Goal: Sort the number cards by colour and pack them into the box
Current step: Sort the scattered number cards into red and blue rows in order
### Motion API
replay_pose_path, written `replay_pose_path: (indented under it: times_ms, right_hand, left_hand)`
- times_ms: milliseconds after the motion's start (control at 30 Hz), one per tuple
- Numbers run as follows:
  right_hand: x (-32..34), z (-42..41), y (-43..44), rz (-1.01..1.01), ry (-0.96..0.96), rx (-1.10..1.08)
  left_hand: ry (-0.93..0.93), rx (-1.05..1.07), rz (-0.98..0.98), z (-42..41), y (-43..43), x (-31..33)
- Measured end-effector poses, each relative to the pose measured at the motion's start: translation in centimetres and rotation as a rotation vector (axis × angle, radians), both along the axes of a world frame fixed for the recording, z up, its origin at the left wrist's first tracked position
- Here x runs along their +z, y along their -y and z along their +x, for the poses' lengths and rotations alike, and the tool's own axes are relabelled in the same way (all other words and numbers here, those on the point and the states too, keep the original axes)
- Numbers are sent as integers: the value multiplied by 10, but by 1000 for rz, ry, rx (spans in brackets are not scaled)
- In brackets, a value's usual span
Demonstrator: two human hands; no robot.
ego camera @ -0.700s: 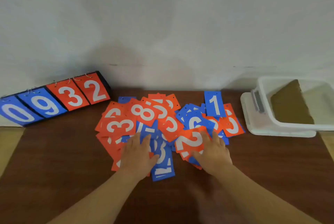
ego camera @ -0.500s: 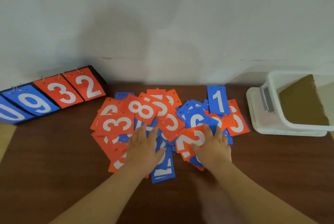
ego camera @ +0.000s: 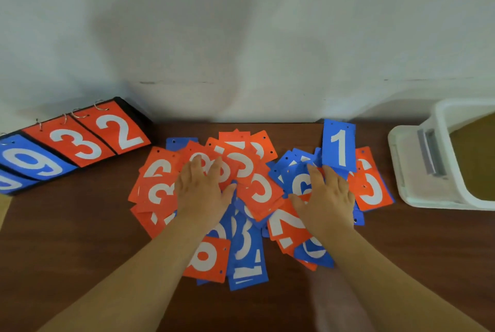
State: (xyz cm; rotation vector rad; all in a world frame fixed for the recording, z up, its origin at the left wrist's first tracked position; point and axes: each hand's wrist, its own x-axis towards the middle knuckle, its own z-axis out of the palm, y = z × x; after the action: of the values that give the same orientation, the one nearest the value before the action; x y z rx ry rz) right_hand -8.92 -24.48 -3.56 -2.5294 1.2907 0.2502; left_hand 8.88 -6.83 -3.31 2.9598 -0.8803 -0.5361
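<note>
Card pile (ego camera: 261, 192) under our L hand (ego camera: 201, 192), R hand (ego camera: 329, 198): fingers straight, gripping nothing; box (ego camera: 439, 202) off right, R nearer.

Your L hand (ego camera: 202, 192) lies flat, palm down, fingers straight & slightly spread, pointing to the far edge of the desk (ego camera: 80, 224), thumb out to the right. Your R hand (ego camera: 328, 198) is flat too, palm down, fingers straight & close together, thumb out to the left. L forearm (ego camera: 139, 272) & R forearm (ego camera: 380, 272) are bare, coming in from the near edge & angling inward. Hands are apart, approx. level w/ each other.
</note>
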Motion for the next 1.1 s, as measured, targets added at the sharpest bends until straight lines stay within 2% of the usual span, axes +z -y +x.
replay_pose_path:
  times_ms: [167,367,433,500,600,667,900,1100]
  right_hand:
    - [-7,10,13,-2,25,13]
    - [-7,18,23,67,61,-51]
    - [-6,19,26,107,96,-68]
    - [-6,19,31,205,173,-97]
    - [-6,18,39,353,234,-110]
    - [-4,17,43,384,242,-115]
    - [18,5,56,180,221,-110]
    - [46,-12,60,121,331,-156]
  left_hand:
    - [-19,-157,35,-12,-2,-7]
    - [-78,-381,-88,-35,-10,-8]
    - [-52,-314,-154,-35,-7,-7]
    - [-38,-153,-191,-32,-1,-5]
    - [-104,92,-123,-26,13,-3]
    - [-136,156,-86,-23,17,-4]
    - [-142,134,-102,-24,18,-5]
    - [-36,64,-232,-35,19,4]
